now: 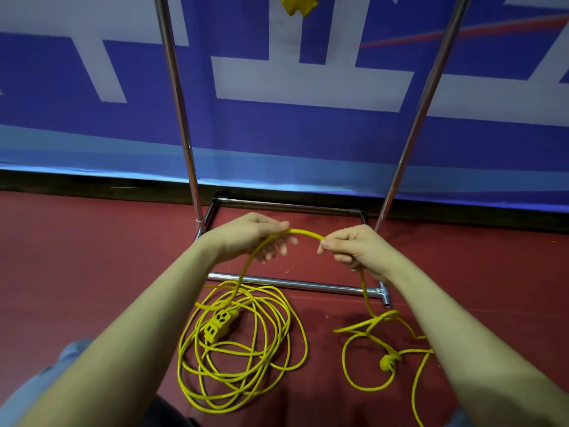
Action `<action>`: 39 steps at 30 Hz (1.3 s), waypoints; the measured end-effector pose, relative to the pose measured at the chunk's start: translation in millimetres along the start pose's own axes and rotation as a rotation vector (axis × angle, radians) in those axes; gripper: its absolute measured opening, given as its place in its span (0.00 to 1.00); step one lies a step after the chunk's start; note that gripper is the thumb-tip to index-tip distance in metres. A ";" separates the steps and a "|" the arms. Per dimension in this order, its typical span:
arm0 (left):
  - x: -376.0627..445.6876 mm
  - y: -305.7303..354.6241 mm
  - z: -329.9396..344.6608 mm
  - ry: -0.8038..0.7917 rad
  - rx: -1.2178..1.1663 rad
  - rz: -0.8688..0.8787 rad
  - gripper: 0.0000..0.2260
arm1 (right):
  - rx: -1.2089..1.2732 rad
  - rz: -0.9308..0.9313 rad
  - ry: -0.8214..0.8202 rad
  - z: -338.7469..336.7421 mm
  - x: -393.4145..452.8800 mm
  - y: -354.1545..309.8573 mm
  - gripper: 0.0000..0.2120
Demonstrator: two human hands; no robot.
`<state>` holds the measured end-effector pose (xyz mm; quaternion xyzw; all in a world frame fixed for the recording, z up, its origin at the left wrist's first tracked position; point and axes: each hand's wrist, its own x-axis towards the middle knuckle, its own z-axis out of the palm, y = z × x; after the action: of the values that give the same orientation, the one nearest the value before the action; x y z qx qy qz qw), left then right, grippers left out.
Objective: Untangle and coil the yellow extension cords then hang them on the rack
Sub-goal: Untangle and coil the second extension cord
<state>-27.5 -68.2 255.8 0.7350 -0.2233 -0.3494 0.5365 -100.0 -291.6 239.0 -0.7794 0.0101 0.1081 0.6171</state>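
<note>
Left upright of rack (175, 97): chrome tube, rising from the base frame on the floor (92, 257), which is dark red.

Left hand (246, 235): fingers curled round the yellow cord (303, 233), gripping it where the strand arches between both hands.

Loose coil (243, 349): many overlapping yellow loops lying on the floor below the left hand, just in front of the rack's near base bar (292, 283). One strand rises from it to the left hand.

Socket block (219, 325): yellow, multi-outlet, resting on top of the coil. No readable marking.

Yellow piece at top edge (299, 4): hangs between the uprights; cut off by the frame.

Right hand (351, 245): thumb and fingers pinching the same strand, which drops to the floor.

Tangle (381, 325): knotted loops on the floor at right, with a yellow plug (388, 362).

Right upright (431, 97): chrome.

Banner (308, 134) behind: blue with large white shapes, not legible as writing.
</note>
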 end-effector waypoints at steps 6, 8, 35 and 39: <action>4.7 5.8 8.1 0.081 -0.051 0.112 0.15 | 0.213 0.032 -0.145 7.9 3.4 -14.6 0.12; 5.2 4.8 0.7 0.170 -0.084 0.160 0.15 | 0.216 0.025 -0.146 7.2 6.6 -9.0 0.14; -4.6 2.7 -2.9 -0.027 0.033 0.050 0.12 | -0.029 0.034 -0.185 13.2 5.7 17.1 0.15; -7.6 0.2 -19.3 0.040 -0.191 0.119 0.12 | -0.035 0.102 -0.129 3.0 1.2 30.7 0.15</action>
<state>-18.0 -50.8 261.6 0.6727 -0.2217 -0.3217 0.6284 -103.9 -295.9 208.7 -0.7798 0.0084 0.1897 0.5965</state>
